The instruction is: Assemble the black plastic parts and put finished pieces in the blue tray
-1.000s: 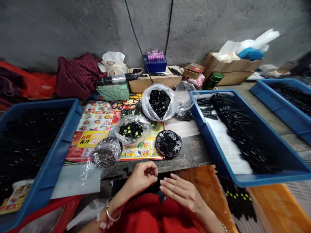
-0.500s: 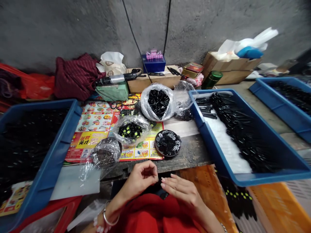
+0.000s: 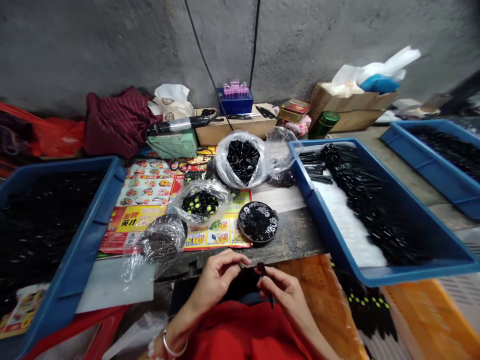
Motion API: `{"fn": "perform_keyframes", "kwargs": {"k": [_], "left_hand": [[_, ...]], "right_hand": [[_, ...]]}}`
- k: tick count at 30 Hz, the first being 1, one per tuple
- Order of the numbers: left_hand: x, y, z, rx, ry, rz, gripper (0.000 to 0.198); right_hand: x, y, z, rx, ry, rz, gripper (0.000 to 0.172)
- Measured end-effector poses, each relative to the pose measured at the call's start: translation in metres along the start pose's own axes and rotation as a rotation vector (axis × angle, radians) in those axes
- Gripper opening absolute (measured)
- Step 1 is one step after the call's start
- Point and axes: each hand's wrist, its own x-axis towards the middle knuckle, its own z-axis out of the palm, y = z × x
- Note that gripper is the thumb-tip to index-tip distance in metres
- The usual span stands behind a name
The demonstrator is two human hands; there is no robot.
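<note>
My right hand (image 3: 279,287) is closed on a slim black piece (image 3: 267,285), pinched between thumb and fingers; it has a broad upper end and a narrow tip pointing down. Close by on the left, my left hand (image 3: 221,275) has its fingers curled and thumb and forefinger near each other; anything between them is too small to make out. Both hands are over my red-clad lap at the table's front edge. Just beyond them sits a round dish (image 3: 258,222) of small black parts. A plastic-lined bowl (image 3: 163,240) of small metal parts lies to the left.
Bags of black parts (image 3: 243,160) and black parts with yellow-green dots (image 3: 200,202) stand on newspaper (image 3: 144,187). Blue trays flank me: a left tray (image 3: 112,172), a right tray (image 3: 311,200) with slim black pieces, and another tray (image 3: 423,155) farther right. An orange crate (image 3: 431,310) stands low right.
My right hand has gone from flat, stretched fingers to a pinch, and the slim black piece now shows in it. My left forefinger has stretched out toward the right hand.
</note>
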Motion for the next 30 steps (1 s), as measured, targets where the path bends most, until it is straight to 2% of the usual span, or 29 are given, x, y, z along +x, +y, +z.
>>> {"fn": "perform_keyframes", "kwargs": {"k": [5,8,12,18,27,30], "left_hand": [[0.002,-0.002,0.0,-0.012,0.027,0.015,0.016],[0.003,-0.006,0.002,-0.137,0.02,-0.093,0.013],[0.005,-0.009,0.005,-0.248,-0.03,-0.231,0.022],[0.008,-0.006,0.007,-0.14,0.022,-0.205,0.014],[0.01,-0.009,0.01,-0.08,0.048,-0.238,0.016],[0.009,-0.011,0.011,-0.03,0.062,-0.232,0.016]], "right_hand": [[0.003,0.005,0.004,0.158,-0.07,0.11,0.042],[0.004,0.004,0.005,0.188,-0.104,0.139,0.04],[0.004,0.004,0.007,0.187,-0.082,0.152,0.039],[0.003,0.0,0.013,0.091,-0.062,0.15,0.039],[0.004,-0.006,0.016,0.072,-0.105,0.156,0.041],[0.004,-0.009,0.018,0.077,-0.077,0.174,0.046]]}}
